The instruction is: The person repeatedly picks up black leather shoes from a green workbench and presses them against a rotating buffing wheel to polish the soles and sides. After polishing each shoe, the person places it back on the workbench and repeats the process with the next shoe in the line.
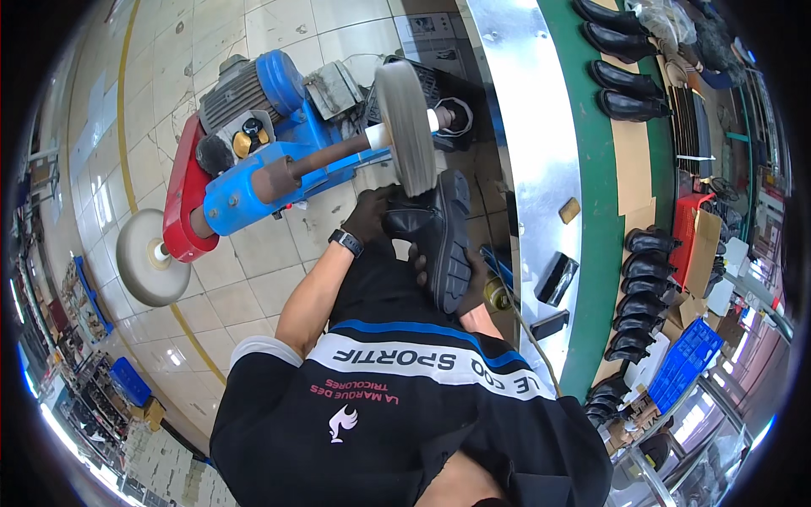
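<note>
A black leather shoe (414, 221) with a thick lugged sole (450, 245) is tilted on its side in front of me, its upper against or just under the buffing wheel (404, 127). The grey wheel looks blurred, as if spinning. My left hand (368, 218), in a dark glove with a watch at the wrist, is closed on the left edge of the shoe. On the other side, my right hand (475, 283), also gloved, wraps round the sole near its lower end. Part of the right hand is hidden behind the shoe.
The blue and red polishing machine (245, 190) with its motor (253, 84) stands ahead, with a second pale wheel (152, 258) at left. Along the right runs a metal-edged bench (541, 152) with a green top; black shoes (646, 279) stand in rows there.
</note>
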Demonstrator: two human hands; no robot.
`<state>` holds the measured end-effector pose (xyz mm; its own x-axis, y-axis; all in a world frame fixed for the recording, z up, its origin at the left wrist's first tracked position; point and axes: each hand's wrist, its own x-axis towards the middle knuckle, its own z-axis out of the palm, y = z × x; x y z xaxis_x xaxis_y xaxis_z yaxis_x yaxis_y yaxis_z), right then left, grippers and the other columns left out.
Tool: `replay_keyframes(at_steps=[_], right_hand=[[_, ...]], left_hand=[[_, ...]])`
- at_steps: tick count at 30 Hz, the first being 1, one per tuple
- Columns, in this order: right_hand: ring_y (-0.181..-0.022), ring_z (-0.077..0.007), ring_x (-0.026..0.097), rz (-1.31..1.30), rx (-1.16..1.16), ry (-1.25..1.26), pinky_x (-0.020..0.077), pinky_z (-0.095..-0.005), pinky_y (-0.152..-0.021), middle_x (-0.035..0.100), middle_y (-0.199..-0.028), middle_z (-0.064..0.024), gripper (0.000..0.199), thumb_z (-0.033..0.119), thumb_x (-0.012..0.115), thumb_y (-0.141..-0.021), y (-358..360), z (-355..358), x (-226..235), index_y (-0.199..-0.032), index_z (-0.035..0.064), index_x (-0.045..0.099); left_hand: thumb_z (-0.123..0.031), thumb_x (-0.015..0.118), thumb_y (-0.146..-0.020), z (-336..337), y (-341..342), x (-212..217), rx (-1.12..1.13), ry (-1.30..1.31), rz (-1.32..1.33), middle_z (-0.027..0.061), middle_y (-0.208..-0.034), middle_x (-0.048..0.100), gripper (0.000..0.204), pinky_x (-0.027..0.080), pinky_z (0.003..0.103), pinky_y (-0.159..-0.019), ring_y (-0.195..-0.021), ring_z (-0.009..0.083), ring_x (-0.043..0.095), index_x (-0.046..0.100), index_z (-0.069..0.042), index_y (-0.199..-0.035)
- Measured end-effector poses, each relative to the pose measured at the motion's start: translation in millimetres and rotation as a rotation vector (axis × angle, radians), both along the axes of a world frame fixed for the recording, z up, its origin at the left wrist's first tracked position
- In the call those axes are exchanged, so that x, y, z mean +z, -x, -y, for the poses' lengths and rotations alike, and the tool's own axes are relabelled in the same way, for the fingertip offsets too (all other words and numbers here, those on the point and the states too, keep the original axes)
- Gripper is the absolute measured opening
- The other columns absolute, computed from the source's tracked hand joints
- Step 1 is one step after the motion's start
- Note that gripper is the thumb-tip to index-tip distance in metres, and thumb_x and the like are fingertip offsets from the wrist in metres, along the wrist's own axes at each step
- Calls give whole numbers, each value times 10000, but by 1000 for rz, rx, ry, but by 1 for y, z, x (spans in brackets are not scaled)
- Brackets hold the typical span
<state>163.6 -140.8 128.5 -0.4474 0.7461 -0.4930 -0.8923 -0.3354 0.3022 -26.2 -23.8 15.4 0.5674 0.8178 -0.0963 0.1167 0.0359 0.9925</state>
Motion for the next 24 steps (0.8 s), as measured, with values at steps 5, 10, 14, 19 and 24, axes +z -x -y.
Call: replay_keyframes(at_steps=[5, 10, 14, 19, 24], right_hand=[[-1170, -339, 501, -191, -120, 64, 448, -463, -953, 389, -1356, -255, 763, 385, 577, -837, 4, -13, -23, -1435, 0, 301], [-1124, -338, 504, -82, -99, 241, 445, -456, -910, 442, -1284, -239, 663, 398, 569, -843, 13, -49, -41, -1367, 29, 399], [-1053, -331, 509, 119, -147, 297, 434, -448, -876, 504, -1185, -210, 574, 424, 547, -842, 22, -64, -66, -1255, 30, 489], [-1007, -301, 521, -2, -235, 302, 431, -434, -856, 564, -1073, -160, 452, 409, 505, -854, 17, -66, -112, -1108, 42, 577], [-987, -300, 542, -118, -327, 495, 443, -449, -877, 584, -1014, -155, 428, 401, 488, -846, 26, -85, -123, -1079, 58, 594]], left_hand=[[-41, 690, -783, -6, 7, -27, -142, 197, 100, 90, -1183, 622, 482, 475, 300, -944, -1079, 182, 609, 533, 0, -1237], [-65, 673, -816, -21, 22, -78, -195, 92, -22, 86, -1190, 621, 465, 494, 318, -930, -1082, 186, 615, 526, -8, -1254], [-180, 655, -843, -33, 18, -81, -202, 306, 2, 126, -1134, 653, 455, 509, 357, -907, -1061, 236, 628, 539, -21, -1253], [-315, 680, -781, -51, 11, -92, -364, -111, -387, 195, -1150, 648, 502, 486, 395, -923, -1077, 329, 625, 596, -65, -1208], [-365, 693, -732, -52, 27, -129, -608, -161, -610, 196, -1093, 664, 515, 514, 425, -808, -951, 357, 657, 614, -74, -1149]])
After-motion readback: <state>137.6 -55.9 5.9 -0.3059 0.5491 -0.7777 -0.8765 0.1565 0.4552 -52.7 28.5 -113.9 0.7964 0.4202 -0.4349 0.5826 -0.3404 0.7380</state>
